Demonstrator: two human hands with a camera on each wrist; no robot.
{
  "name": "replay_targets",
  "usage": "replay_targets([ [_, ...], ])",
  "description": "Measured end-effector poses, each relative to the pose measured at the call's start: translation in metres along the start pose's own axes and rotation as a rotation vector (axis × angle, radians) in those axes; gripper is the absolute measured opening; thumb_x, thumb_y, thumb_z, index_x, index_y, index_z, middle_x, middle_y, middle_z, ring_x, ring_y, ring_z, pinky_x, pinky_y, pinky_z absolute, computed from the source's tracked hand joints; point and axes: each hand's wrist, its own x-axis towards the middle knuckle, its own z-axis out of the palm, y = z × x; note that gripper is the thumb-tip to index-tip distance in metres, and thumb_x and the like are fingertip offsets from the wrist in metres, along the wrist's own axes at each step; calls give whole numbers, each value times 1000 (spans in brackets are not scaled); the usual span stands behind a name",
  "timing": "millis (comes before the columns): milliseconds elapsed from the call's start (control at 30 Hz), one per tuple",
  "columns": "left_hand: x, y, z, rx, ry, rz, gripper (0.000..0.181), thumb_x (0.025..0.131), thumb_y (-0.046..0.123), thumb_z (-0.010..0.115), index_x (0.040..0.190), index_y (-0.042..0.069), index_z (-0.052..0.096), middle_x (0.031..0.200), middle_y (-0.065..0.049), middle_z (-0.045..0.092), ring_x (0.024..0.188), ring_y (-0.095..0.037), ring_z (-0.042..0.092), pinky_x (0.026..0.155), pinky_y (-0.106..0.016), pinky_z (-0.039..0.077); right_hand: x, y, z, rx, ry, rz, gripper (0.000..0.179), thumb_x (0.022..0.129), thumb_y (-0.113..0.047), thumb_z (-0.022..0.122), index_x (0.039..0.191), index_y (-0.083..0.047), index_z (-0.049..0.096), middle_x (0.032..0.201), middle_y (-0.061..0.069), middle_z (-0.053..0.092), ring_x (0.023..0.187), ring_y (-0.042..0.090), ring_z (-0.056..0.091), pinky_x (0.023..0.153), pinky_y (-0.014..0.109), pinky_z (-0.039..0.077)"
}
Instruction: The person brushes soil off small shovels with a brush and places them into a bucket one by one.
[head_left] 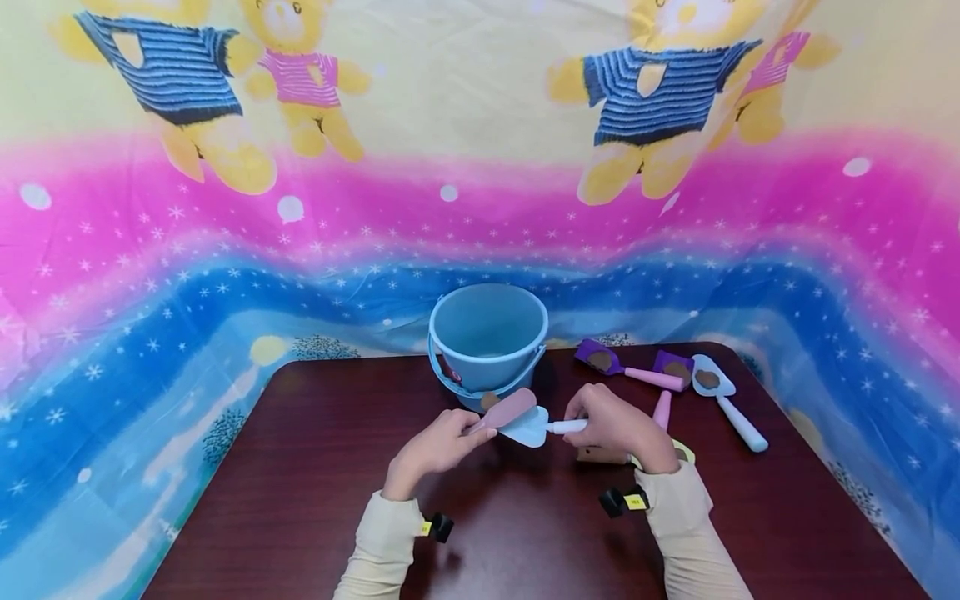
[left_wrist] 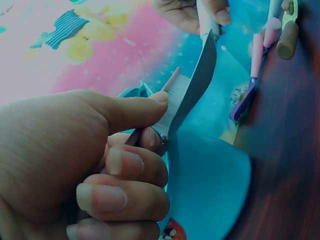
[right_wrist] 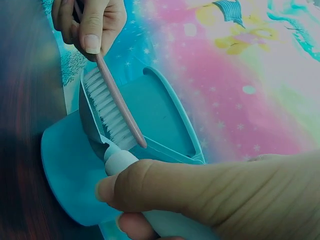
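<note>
Nearest me, two pale sleeves [head_left: 381,537] reached in over the desk's [head_left: 315,458] near edge, a small black device at each wrist. The left hand [head_left: 438,442] gripped a pink brush [head_left: 517,407], thumb pressed along it, its white bristles turned to a pale trowel [head_left: 529,428]; whether they touched the blade I couldn't tell. The right hand [head_left: 618,423] had its fingers closed round that trowel's handle. Both tools were held above the middle of the desk, just this side of the bucket. Partly hidden by the right wrist was a yellow-green scoop with a brown handle [head_left: 598,455]. Behind the tools, by the far edge, stood a blue bucket [head_left: 489,367], upright. Towards the far right corner lay two purple shovels [head_left: 587,351] with pink handles and another pale trowel [head_left: 722,388], all three with brown stuff on their blades. Beyond hung a bear-print cloth [head_left: 450,221].
</note>
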Motion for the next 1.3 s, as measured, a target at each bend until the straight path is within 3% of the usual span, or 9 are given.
replay_targets([
  [700,-9,-7,-14,-45,15,-69,36,103,38,59,76,13,60,59,4,40,53,-10,39,54,-25,39,-1,5,-5,-33,11,-12,3,82,-6,82,83,-6,78,72,-4,71,63,12,60,66,31,55],
  [867,-10,-2,-15,-84,20,-33,36,103,38,59,79,11,62,60,4,38,53,-10,37,54,-25,36,0,5,-4,-22,11,-12,3,83,-5,81,84,-5,78,74,-3,72,66,13,61,69,33,56],
  [1000,-7,5,-9,-92,10,12,43,103,39,59,75,7,56,59,5,36,54,-9,36,55,-24,35,2,6,0,-29,17,-19,3,83,-6,81,85,-6,78,76,-3,72,68,12,62,72,35,57],
  [1167,0,13,4,-38,10,50,42,103,40,57,70,16,52,57,7,37,54,-7,37,55,-22,34,4,5,4,-45,28,-24,4,84,-6,78,81,-8,78,69,-7,68,61,11,58,67,32,54],
  [1300,5,17,15,-53,-3,74,40,103,39,58,71,16,53,57,7,38,51,-6,35,53,-22,33,5,3,5,-47,30,-26,6,85,-7,78,80,-10,77,64,-8,66,57,11,55,61,28,51],
])
